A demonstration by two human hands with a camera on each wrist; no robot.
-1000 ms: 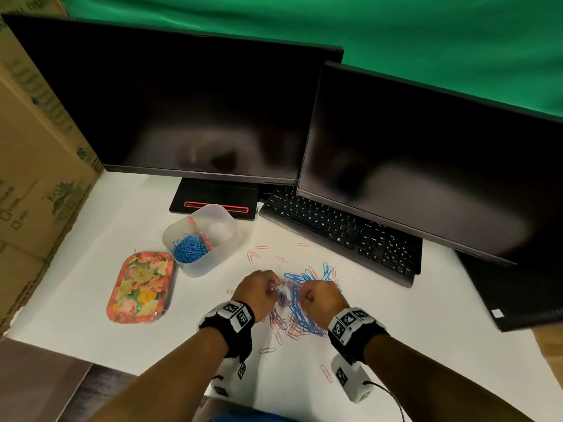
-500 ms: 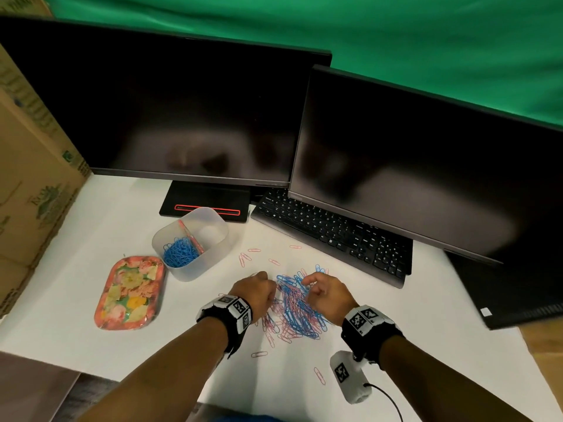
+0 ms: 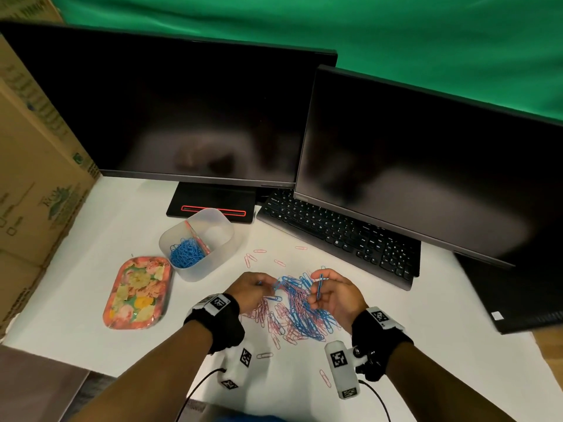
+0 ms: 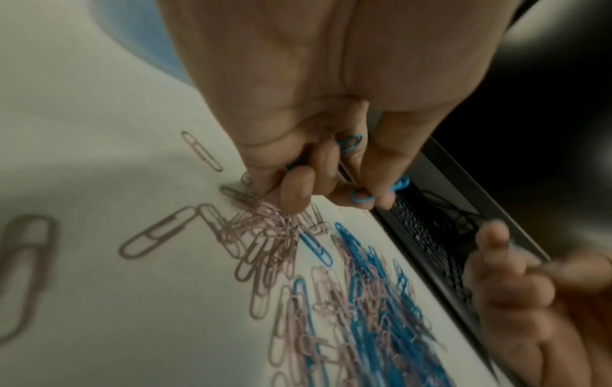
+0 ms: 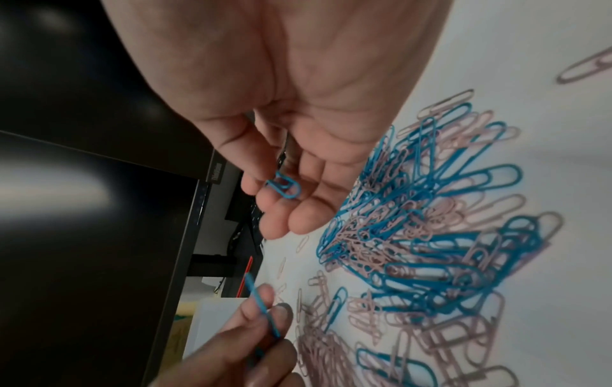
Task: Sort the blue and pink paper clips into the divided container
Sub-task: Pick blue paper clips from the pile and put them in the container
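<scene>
A mixed pile of blue and pink paper clips [image 3: 300,310] lies on the white table between my hands. My left hand [image 3: 254,289] hovers over the pile's left edge, its curled fingers [image 4: 298,191] holding several blue clips [image 4: 362,199]. My right hand [image 3: 330,292] is raised at the pile's right edge, palm turned up, pinching one blue clip [image 3: 320,286] that also shows in the right wrist view [image 5: 284,187]. The translucent divided container [image 3: 198,243] stands to the left rear, with blue clips [image 3: 185,252] in its left compartment.
A flowered tray [image 3: 137,292] lies left of the container. Two dark monitors [image 3: 189,117] and a black keyboard [image 3: 338,236] stand close behind the pile. Cardboard boxes [image 3: 33,178] wall the left side. Loose pink clips [image 3: 251,260] are scattered around.
Both hands have lifted off the pile. The right hand turned palm up with one blue clip pinched; the left hand closed round several blue clips.
</scene>
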